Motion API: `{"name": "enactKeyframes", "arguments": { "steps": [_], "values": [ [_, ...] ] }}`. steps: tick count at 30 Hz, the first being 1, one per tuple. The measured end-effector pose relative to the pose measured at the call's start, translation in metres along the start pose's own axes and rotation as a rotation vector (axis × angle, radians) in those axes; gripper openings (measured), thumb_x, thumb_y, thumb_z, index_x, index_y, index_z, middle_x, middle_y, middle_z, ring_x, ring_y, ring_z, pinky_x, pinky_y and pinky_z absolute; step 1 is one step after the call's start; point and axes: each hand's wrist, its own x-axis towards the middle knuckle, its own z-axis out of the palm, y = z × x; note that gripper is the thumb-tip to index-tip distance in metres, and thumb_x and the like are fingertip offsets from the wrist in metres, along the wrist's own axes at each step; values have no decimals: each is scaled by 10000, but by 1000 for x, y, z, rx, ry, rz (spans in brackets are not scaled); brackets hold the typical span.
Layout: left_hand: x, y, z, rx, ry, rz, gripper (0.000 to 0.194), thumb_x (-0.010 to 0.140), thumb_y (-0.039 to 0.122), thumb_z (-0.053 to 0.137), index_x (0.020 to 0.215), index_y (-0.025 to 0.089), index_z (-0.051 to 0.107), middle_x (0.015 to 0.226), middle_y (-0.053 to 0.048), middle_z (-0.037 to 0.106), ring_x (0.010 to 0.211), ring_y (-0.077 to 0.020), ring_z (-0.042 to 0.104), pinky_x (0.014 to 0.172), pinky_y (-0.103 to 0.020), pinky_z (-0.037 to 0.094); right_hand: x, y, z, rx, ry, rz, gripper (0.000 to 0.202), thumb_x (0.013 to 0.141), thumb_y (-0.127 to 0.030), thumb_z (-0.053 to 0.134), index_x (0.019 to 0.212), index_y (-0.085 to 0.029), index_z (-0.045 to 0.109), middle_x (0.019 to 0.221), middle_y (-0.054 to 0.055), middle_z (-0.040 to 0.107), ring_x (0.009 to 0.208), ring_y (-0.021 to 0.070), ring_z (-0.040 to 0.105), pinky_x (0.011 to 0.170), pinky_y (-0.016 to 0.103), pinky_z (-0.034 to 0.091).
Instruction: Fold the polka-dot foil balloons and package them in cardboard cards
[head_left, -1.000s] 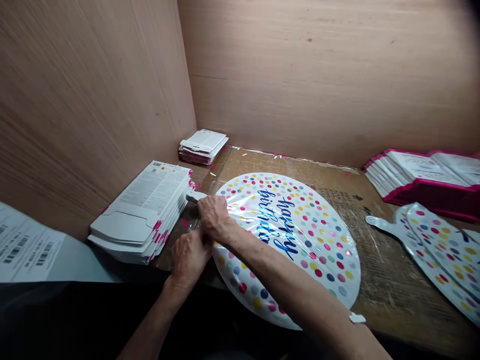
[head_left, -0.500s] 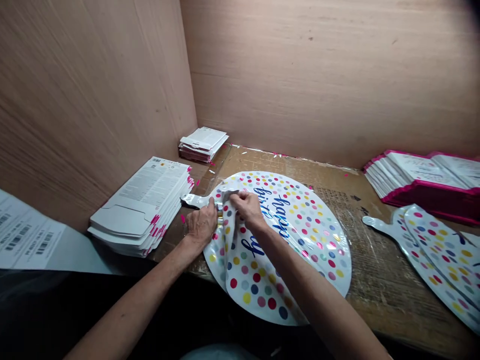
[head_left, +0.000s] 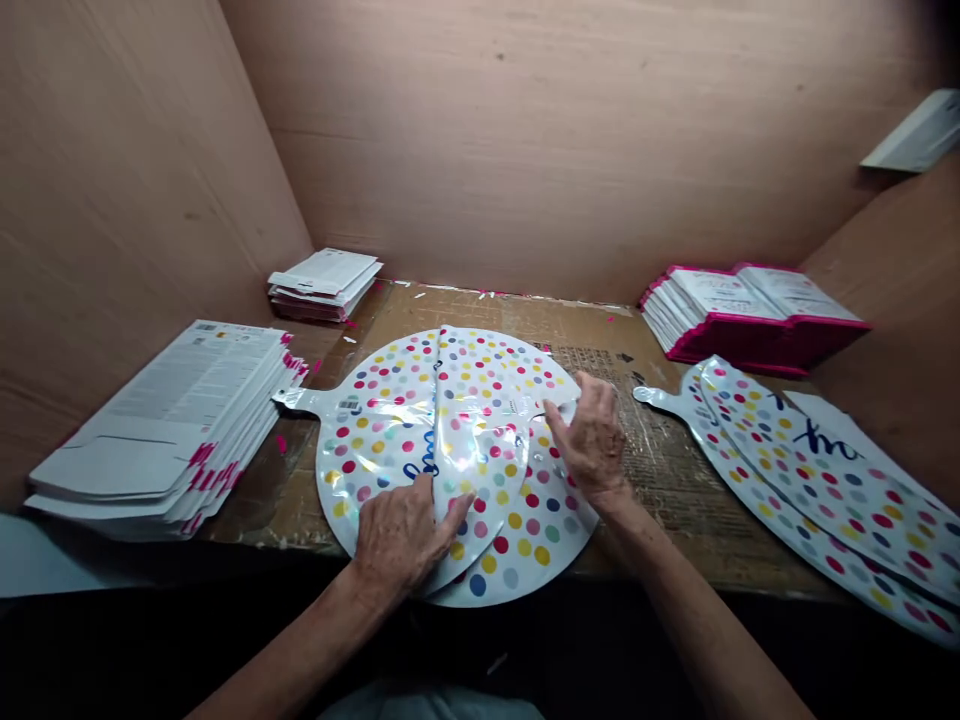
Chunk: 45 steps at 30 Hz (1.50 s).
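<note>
White foil with multicoloured dots fills the middle of the head view: a flat balloon lies on the worn brown cardboard, its neck pointing left. A flap is turned over across its centre, covering part of the blue lettering. The folding looks partly done: the flap does not lie fully flat, and the right side of the balloon keeps its round outline.

The left hand, at lower centre, is open, fingers and thumb spread against the flap's lower part. The right hand has bent fingers at the balloon's right edge; whether it pinches the foil, I cannot tell.

At the right of the frame, a second dotted balloon appears folded into a narrower shape, layers overlapping. White cards sit in a large stack at left and a small stack above it; pink-edged packets lie at upper right.
</note>
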Motion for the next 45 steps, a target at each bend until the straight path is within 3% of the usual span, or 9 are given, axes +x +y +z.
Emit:
{"name": "enactKeyframes", "arguments": {
  "steps": [3,7,15,18,23,26,36,42,45],
  "values": [
    [-11,-7,4,-110,-71,-34,495,870,628,424,681,193,566,713,-79,669,739,-257,654,650,-316,395,-6,-6,11,-229,-188,-468,324,940,-347,530,1195,-163,612,1272,160,587,1180,273,536,1015,440,425],
    [-20,-12,4,-496,-310,-52,539,761,656,540,513,200,396,507,18,442,490,-124,427,497,-256,238,-5,0,17,-232,-517,-509,274,952,-365,547,1125,-184,660,1240,120,623,1148,243,571,1044,428,421],
    [-30,6,-61,-1456,-623,-52,515,704,670,617,587,206,428,384,118,165,371,-42,70,388,-209,85,-81,-32,-55,217,-194,-619,922,852,-600,597,1538,-125,204,1487,199,404,1360,349,408,1086,538,409],
    [-22,0,-74,-1061,-444,45,634,776,757,433,468,204,395,339,51,270,336,-67,220,381,-219,186,-111,-28,-47,37,59,-679,696,927,-247,552,1533,-124,234,1449,211,450,1347,326,435,1064,534,432],
    [34,-15,-49,-527,419,416,513,851,622,454,942,161,662,1001,-116,708,961,-261,636,875,-378,491,-119,-1,-38,-98,-15,-782,507,910,-37,425,1405,-137,470,1294,193,606,1264,274,537,1004,465,494],
    [70,-28,-19,-435,303,771,508,906,535,416,1185,159,613,1259,-127,637,1221,-265,539,1068,-406,386,-100,-5,-56,-108,-164,-859,378,909,-75,475,1266,-138,581,1226,169,656,1167,258,611,937,397,536],
    [95,-45,-8,-706,46,287,463,880,559,413,911,198,701,816,-40,717,763,-230,647,677,-299,474,117,-71,-34,12,-846,-142,304,846,-391,547,691,-146,640,584,-1,572,527,127,517,489,228,384],
    [129,-23,-18,-581,130,-9,250,853,387,512,829,181,651,818,-63,702,785,-220,652,627,-273,423,78,22,-32,489,-480,53,750,673,-714,671,1195,-181,597,1198,123,637,1010,252,613,779,317,507],
    [134,-24,-17,-540,131,-8,237,849,391,521,875,191,644,873,-71,706,818,-225,652,633,-275,425,43,63,-26,327,-373,148,620,669,-682,691,1032,-182,640,983,85,681,843,228,617,689,304,492]
  ]
}}
